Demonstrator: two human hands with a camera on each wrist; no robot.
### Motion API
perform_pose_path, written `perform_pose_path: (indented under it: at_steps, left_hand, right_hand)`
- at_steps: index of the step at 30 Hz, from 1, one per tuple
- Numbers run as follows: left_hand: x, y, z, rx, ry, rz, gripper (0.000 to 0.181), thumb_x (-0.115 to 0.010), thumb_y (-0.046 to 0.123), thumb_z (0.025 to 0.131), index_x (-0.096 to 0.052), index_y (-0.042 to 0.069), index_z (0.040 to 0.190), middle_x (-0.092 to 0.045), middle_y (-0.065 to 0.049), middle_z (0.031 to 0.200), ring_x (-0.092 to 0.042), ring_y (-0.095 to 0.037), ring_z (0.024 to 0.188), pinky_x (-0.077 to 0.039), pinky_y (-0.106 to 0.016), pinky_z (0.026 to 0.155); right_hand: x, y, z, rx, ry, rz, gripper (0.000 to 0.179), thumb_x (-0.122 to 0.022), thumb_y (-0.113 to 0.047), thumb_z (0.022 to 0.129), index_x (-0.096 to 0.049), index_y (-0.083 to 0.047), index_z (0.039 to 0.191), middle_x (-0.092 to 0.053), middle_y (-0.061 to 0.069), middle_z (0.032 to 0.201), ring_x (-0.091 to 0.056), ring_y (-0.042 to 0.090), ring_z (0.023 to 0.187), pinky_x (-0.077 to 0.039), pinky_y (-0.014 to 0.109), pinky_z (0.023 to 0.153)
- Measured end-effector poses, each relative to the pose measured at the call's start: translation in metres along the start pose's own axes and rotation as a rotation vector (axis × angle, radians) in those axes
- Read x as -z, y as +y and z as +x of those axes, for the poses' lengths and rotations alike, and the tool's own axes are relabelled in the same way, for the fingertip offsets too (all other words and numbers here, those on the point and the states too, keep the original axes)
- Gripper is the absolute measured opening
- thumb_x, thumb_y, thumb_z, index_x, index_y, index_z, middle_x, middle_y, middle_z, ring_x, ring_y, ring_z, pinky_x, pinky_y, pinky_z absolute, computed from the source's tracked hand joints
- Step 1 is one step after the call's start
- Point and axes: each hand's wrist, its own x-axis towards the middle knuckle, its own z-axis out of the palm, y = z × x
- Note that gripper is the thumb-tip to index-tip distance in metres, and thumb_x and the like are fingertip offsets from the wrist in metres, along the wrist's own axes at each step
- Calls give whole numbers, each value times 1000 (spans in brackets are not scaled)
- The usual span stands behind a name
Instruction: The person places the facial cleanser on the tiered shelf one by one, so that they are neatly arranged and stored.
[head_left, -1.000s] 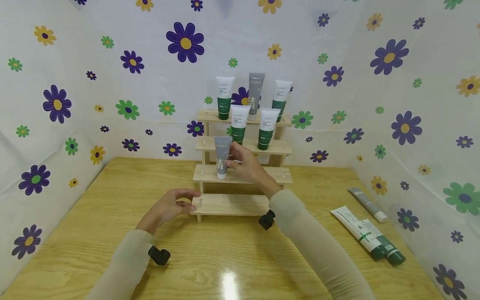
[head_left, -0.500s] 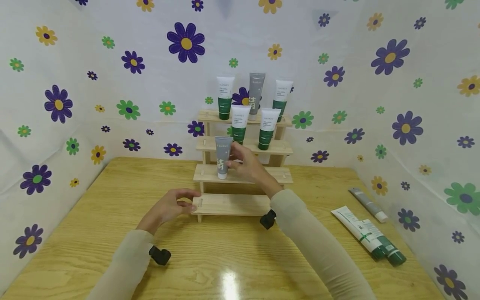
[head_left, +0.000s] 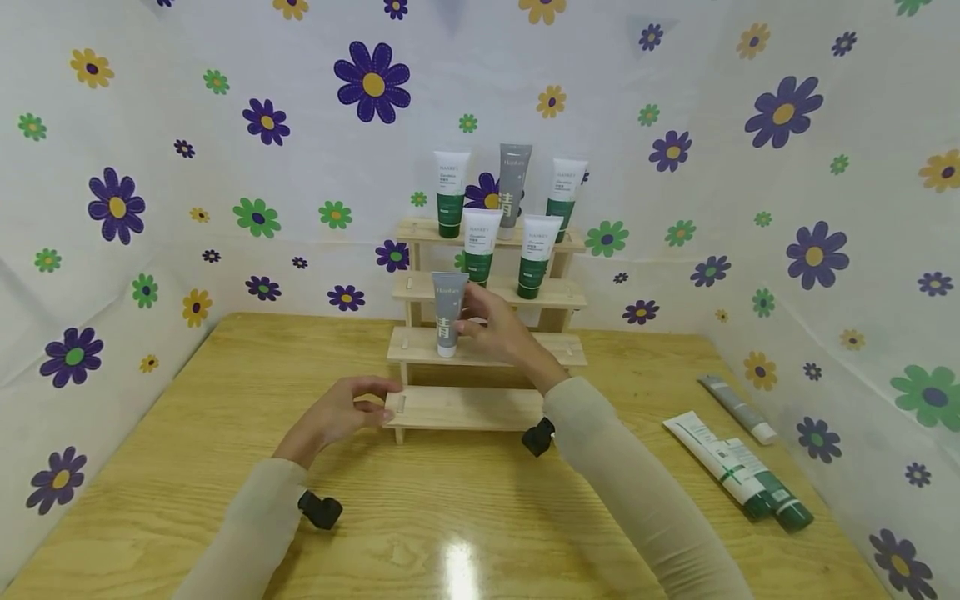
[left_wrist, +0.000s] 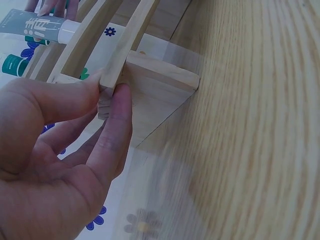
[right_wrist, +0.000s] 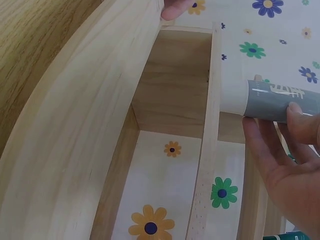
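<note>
The wooden rack has hardly moved over the past second, nor have your hands, so the work seems paused at the same point. Your left hand pinches the lowest step at its left end; your right hand grips the grey tube, near-upright at the second step up, with pale lettering and white cap downward.
</note>
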Motion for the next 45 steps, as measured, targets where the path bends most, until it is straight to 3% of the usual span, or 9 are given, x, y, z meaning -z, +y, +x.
perform_pose_path:
  at_steps: [14, 24, 45]
  left_hand:
    - [0, -2, 1, 10, 4, 3, 44, -72, 10, 97, -63, 16, 139, -58, -16, 137, -67, -25, 114, -59, -35, 94]
    - [0, 1, 4, -33, -6, -3, 45, -72, 11, 97, -62, 10, 141, -59, -18, 137, -68, -22, 112, -59, -33, 92]
    - [1, 1, 0, -19, -1, 0, 44, -72, 11, 97, -63, 11, 140, -59, -18, 137, -69, -22, 110, -59, -34, 91]
  right_hand:
    - [1, 0, 2, -32, -26, -13, 55, -58, 5, 100, -41, -4, 152, -58, 22, 145, -60, 38, 130, -49, 48, 112]
    - [5, -3, 2, -31, -27, -19, 53, -58, 6, 101, -42, -2, 150, -58, 23, 145, -60, 39, 131, -49, 48, 113]
    - [2, -4, 2, -71, -57, -9, 49, -55, 5, 102, -42, -3, 149, -58, 23, 144, -60, 39, 129, -51, 48, 109]
